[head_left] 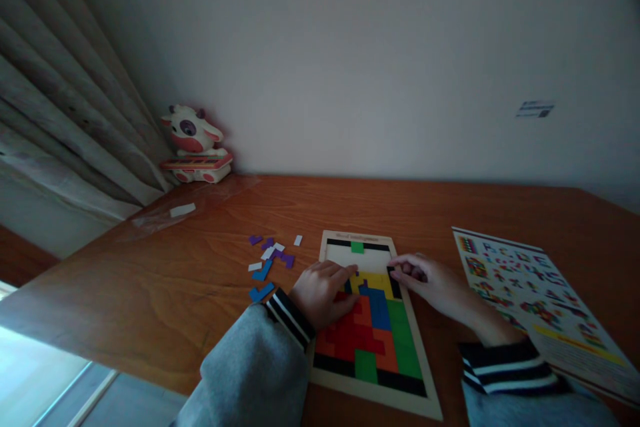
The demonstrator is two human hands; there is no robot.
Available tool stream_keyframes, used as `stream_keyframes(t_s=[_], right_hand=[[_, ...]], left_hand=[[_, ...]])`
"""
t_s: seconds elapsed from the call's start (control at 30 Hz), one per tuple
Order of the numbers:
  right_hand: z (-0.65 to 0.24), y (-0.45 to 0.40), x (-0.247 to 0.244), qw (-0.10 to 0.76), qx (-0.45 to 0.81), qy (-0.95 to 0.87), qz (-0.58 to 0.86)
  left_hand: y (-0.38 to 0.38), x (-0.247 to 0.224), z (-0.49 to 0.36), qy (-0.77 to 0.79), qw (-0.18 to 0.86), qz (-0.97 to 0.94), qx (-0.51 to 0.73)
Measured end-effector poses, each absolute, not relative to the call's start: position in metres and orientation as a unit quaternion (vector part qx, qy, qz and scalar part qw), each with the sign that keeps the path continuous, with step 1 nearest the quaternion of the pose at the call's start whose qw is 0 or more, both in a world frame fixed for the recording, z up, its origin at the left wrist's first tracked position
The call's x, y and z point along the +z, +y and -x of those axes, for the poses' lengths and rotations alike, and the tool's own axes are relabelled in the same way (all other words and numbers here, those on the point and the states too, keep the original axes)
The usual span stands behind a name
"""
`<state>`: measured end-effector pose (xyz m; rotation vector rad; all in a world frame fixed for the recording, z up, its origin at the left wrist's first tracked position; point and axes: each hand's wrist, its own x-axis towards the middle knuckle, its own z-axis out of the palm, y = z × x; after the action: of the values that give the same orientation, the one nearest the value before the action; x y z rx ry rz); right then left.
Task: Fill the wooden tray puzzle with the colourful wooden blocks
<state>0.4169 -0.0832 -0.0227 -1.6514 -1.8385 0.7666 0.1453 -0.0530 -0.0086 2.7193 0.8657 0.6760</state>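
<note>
A wooden puzzle board (357,236) lies on the table, filled in its lower and middle parts with red, orange, blue, green, yellow and black block pieces. Its upper part shows a pale bare area with a green piece (357,247) and black strips at the top. My left hand (323,293) rests palm down over the board's left side, fingers stretched across the yellow and red pieces. At the right rim, my right hand (430,283) has thumb and fingertips closed at the upper end of a black puzzle piece (395,288). Some pieces are hidden under my left hand.
Loose purple, white and blue pieces (262,271) lie left of the board. A printed pattern sheet (530,287) lies to the right. A cow-shaped toy keyboard (197,147) stands at the back left by the curtain (65,100), near clear plastic wrapping (150,221).
</note>
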Motion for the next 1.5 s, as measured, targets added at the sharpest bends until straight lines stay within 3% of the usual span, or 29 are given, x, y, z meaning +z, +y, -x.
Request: stream_keyframes(t_s=[0.33,0.6,1.0,1.23,1.37,1.5], right_hand=[[-0.387,-0.086,-0.003,0.312,0.276,-0.701,0.579],[-0.393,-0.083,-0.016,0.327,0.2,-0.715,0.585],[-0.38,-0.085,-0.009,0.333,0.203,-0.719,0.575],[-0.355,-0.095,0.012,0.378,0.294,-0.7,0.53],[-0.345,-0.095,0.012,0.406,0.298,-0.692,0.517],[-0.345,-0.093,0.01,0.431,0.27,-0.695,0.509]], left_hand=[[-0.054,-0.009,-0.145,0.291,0.115,-0.905,0.288],[-0.055,-0.009,-0.147,0.304,0.106,-0.902,0.288],[-0.055,-0.002,-0.151,0.371,0.28,-0.79,0.401],[-0.054,0.001,-0.152,0.346,0.427,-0.717,0.429],[-0.054,0.0,-0.152,0.329,0.444,-0.716,0.426],[-0.052,-0.001,-0.151,0.323,0.393,-0.74,0.441]])
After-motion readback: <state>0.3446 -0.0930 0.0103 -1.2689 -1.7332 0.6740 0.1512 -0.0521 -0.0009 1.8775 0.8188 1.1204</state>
